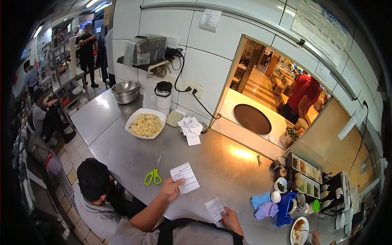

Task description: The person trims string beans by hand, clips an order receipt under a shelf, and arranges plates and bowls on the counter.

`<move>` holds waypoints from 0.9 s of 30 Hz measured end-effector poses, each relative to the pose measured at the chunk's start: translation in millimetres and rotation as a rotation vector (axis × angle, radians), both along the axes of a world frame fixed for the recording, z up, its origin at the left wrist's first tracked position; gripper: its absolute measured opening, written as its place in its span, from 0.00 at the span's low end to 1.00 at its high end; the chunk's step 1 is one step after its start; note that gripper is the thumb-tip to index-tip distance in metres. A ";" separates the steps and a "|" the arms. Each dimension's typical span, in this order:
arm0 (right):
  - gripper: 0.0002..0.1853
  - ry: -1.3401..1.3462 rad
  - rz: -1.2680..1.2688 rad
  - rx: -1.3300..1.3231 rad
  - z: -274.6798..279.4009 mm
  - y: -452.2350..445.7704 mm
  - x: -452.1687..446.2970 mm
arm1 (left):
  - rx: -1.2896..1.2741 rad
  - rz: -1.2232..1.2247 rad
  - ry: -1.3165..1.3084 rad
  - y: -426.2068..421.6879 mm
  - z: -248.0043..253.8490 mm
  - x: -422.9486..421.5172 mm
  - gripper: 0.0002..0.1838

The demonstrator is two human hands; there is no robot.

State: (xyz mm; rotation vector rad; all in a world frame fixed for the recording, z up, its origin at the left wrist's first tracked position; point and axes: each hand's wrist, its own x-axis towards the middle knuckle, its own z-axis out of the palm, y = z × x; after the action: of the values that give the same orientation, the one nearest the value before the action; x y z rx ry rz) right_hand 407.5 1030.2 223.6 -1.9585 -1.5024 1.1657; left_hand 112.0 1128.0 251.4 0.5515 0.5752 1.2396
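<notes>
My left hand (172, 189) is closed on a stack of paper order slips (186, 178), pinched at its lower left edge above the steel counter. A single order slip (214, 208) is gripped at its right edge by my right hand (231, 220), low and close to my body. Printed lines show on both papers, but the text is too small to read. Just left of my left hand, green-handled scissors (153, 176) lie on the counter with the blades pointing away from me.
A square white bowl of fried rice (146, 124) stands farther back, beside a pile of slips (191, 128) and metal bowls (125, 92). A brown round tray (252, 119) lies in the serving window. Another person's hand (315, 237) is at a plate of food (299, 231). A person in a cap (94, 179) is close at left.
</notes>
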 end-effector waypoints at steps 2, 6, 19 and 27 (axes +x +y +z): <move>0.09 -0.132 -0.043 0.061 -7.7 5.9 18.2 | 0.064 -0.091 0.317 9.5 -25.2 -12.7 0.20; 0.15 0.023 -0.145 0.358 -29.1 56.7 73.0 | 0.449 0.110 1.264 21.5 -114.7 -17.2 0.41; 0.11 0.727 -0.381 0.498 73.8 124.5 57.6 | 0.518 0.174 1.308 -1.5 -58.8 2.8 0.31; 0.11 0.744 -0.382 0.502 75.0 128.0 53.1 | 0.497 0.248 1.356 -1.9 -60.4 7.1 0.24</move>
State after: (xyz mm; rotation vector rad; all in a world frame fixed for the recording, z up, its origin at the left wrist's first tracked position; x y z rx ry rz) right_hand 460.6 1158.2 298.5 -1.1973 -0.8625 1.0415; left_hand 119.1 1126.1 191.1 1.8217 1.4948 1.1007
